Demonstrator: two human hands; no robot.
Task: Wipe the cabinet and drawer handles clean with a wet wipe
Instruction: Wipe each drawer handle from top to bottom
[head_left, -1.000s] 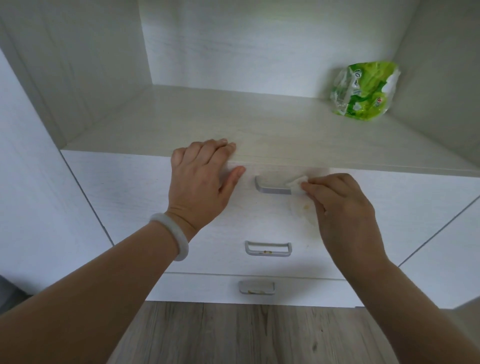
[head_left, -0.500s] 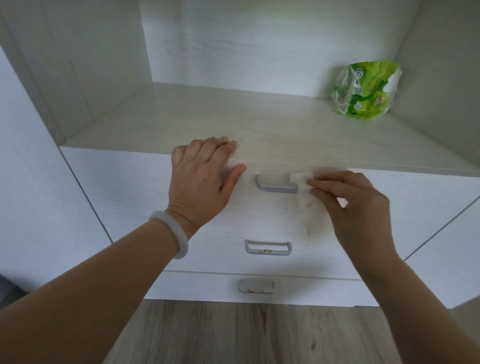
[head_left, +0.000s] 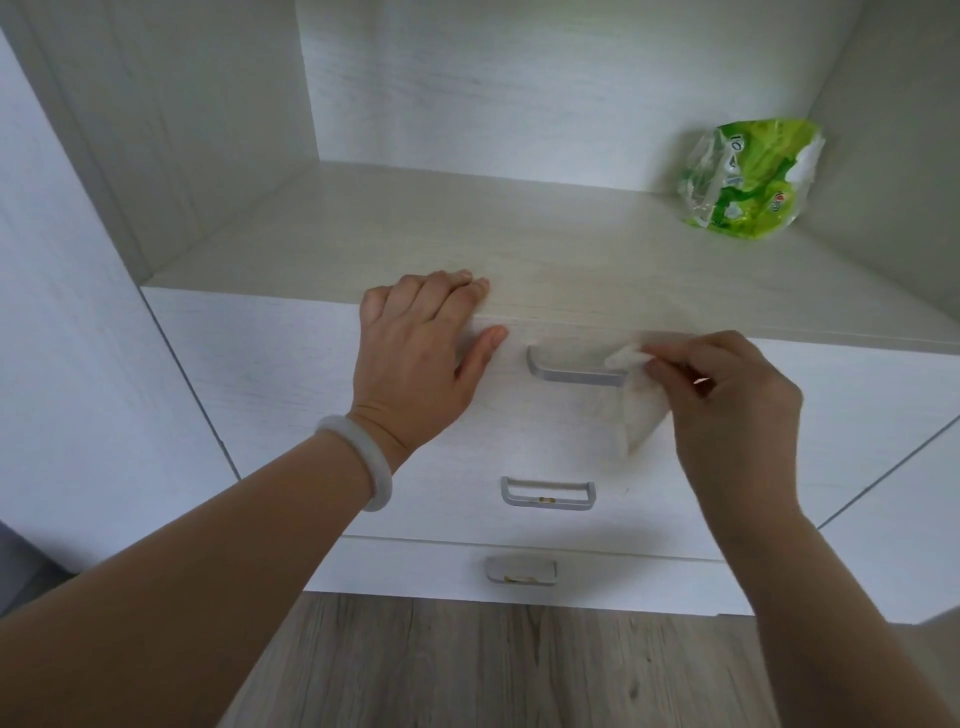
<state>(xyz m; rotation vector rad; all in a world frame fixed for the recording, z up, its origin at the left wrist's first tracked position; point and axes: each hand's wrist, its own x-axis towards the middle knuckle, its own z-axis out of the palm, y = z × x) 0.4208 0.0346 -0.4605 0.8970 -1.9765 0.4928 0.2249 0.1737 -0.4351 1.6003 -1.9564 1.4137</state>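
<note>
Left hand (head_left: 415, 358): ours, laid flat with fingers spread and gripping nothing, fingers over the front edge of the shelf (head_left: 467, 234), thumb on the top drawer front (head_left: 260, 353), at 9 o'clock of the top handle (head_left: 574, 370).
Right hand (head_left: 727, 410): ours, fingertips pinched on the wet wipe (head_left: 636, 400), at 3 o'clock of the top handle.
Wet wipe: we see its upper corner touching the right end of the top handle; the rest hangs down against the drawer front toward 6 o'clock.
Top handle: silver bar, between our two hands.
Middle handle (head_left: 548, 492): at 6 o'clock of the top one, untouched.
Bottom handle (head_left: 521, 570): at 6 o'clock again, on the lowest drawer.
Wipe packet (head_left: 748, 179): green, at 2 o'clock on the shelf, well apart from our hands.
Bracelet (head_left: 358, 465): pale, on our left wrist.
</note>
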